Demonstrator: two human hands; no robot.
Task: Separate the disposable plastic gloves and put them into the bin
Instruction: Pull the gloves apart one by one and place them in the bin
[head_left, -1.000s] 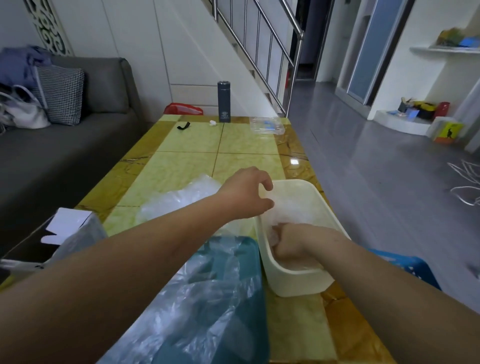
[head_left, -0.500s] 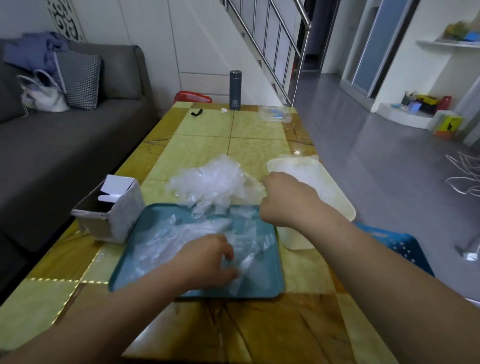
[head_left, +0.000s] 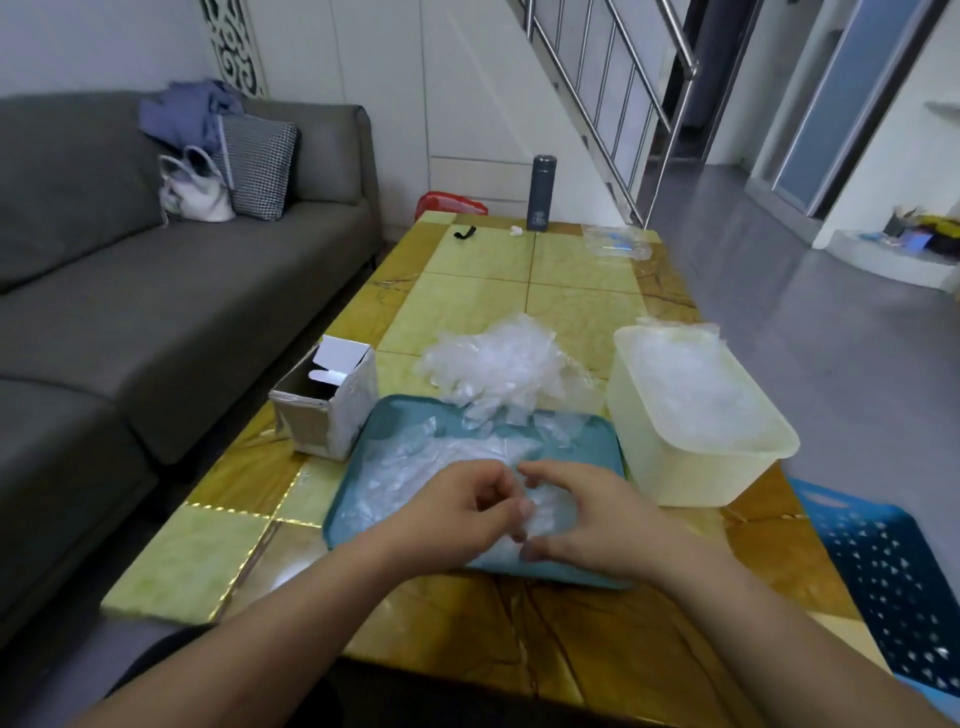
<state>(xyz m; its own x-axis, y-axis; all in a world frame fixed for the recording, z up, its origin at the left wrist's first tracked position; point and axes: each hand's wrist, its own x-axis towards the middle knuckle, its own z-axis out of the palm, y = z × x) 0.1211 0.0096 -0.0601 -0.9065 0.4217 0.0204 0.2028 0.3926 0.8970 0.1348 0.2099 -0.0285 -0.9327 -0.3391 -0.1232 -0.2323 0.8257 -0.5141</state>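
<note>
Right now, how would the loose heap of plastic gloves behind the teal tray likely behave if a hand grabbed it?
The heap of gloves looks thin, clear and crumpled, so it is probably floppy and very light. Its loose fingers spill onto the teal tray, so several gloves may lift together, clinging. The film looks glossy and probably slippery.

Yellow-green tiled surface (head_left: 483, 306) with amber borders, beside a grey sofa (head_left: 156, 312). On the sofa's far end: a checked cushion (head_left: 257, 166), a white handbag (head_left: 195, 195) and a heap of blue cloth (head_left: 189, 111). At the surface's far edge: a dark upright flask (head_left: 541, 192), a small black item (head_left: 465, 232), a tiny white scrap (head_left: 516, 230) and a clear flat packet (head_left: 615, 243). Nearer, at the left edge: an opened cardboard box (head_left: 327, 402), flap up. Just behind the far edge, something red (head_left: 451, 205) on the floor. Beyond, a staircase with a steel railing (head_left: 623, 93). At lower right, a blue perforated basket (head_left: 883, 577).
</note>
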